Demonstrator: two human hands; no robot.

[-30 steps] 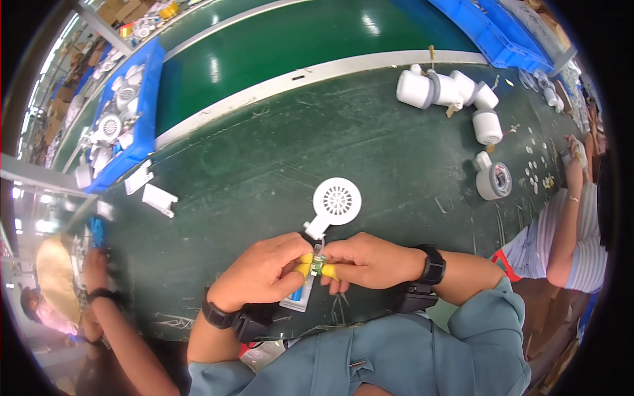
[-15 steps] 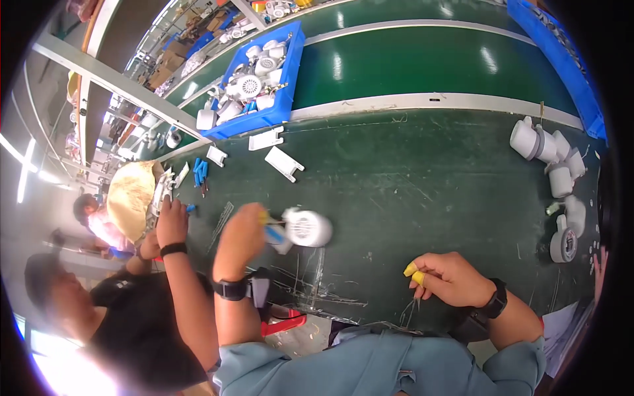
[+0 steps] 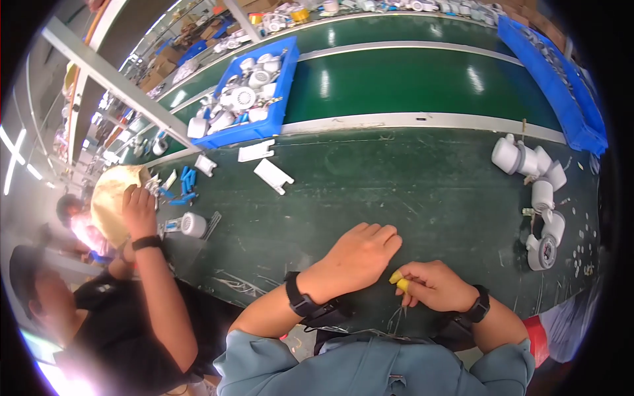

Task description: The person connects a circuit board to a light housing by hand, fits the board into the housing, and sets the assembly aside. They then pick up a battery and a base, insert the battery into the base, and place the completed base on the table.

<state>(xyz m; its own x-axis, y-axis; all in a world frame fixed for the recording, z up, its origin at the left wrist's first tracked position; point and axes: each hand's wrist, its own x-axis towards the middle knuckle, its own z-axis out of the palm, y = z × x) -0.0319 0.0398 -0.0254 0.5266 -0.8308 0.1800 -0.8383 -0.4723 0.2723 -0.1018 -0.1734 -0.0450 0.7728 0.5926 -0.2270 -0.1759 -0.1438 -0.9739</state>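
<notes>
My left hand (image 3: 360, 257) is over the bench in front of me, back up, fingers curled down; whatever they may hold is hidden. Close by on its right, my right hand (image 3: 437, 288) wears yellow finger covers (image 3: 399, 280) and pinches thin grey wires (image 3: 396, 319) that hang toward the bench edge. To the left, a white round-headed unit with a slotted face (image 3: 193, 225) lies on the green bench, a blue-and-white part at its end. Several similar white units (image 3: 542, 195) lie in a row at the right.
White channel-shaped covers (image 3: 273, 175) and blue cylinders (image 3: 189, 181) lie at the left. A blue crate (image 3: 288, 79) of white units stands behind them; another blue bin (image 3: 551, 86) is at the far right. A co-worker's hand (image 3: 139, 210) is at the left, beside a tan sack (image 3: 109, 198).
The white unit went from my left hand to the bench at the left, and that hand came back beside my right hand. The right hand stays pinched on the wires. The co-worker's hand shifted left.
</notes>
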